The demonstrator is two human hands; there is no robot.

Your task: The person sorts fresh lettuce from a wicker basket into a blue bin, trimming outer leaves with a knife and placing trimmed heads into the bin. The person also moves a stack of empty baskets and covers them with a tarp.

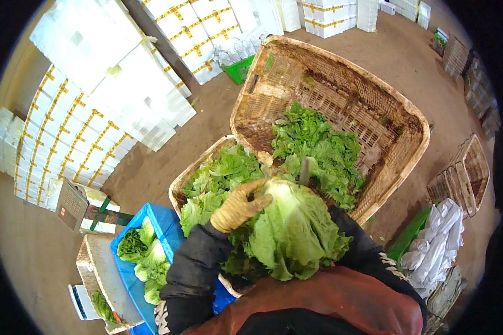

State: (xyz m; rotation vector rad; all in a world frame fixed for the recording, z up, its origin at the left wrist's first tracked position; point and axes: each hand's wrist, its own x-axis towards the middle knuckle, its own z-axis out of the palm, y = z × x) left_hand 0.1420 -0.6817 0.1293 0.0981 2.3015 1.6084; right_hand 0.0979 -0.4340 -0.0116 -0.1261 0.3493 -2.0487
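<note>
My left hand (241, 205), in a yellow work glove, grips a head of leafy lettuce (293, 226) near its pale cut base. The leaves spread down toward my reddish-brown apron (318, 299). Just beyond the base, a knife blade (304, 171) points upward, slightly blurred. My right hand is almost wholly hidden behind the lettuce; its dark sleeve (347, 230) leads to where the blade rises. Loose green leaves (318, 144) lie in a large dirty plastic crate (385, 92) ahead. More lettuce (222, 171) fills a smaller crate (177, 186) by my left hand.
At left, a blue-lined box (128, 268) holds lettuce heads, near a scale display (72, 205) and a foam box (88, 255). White foam boxes (84, 121) are stacked behind. To the right are white plastic sheeting (434, 247) and nested crates (461, 180).
</note>
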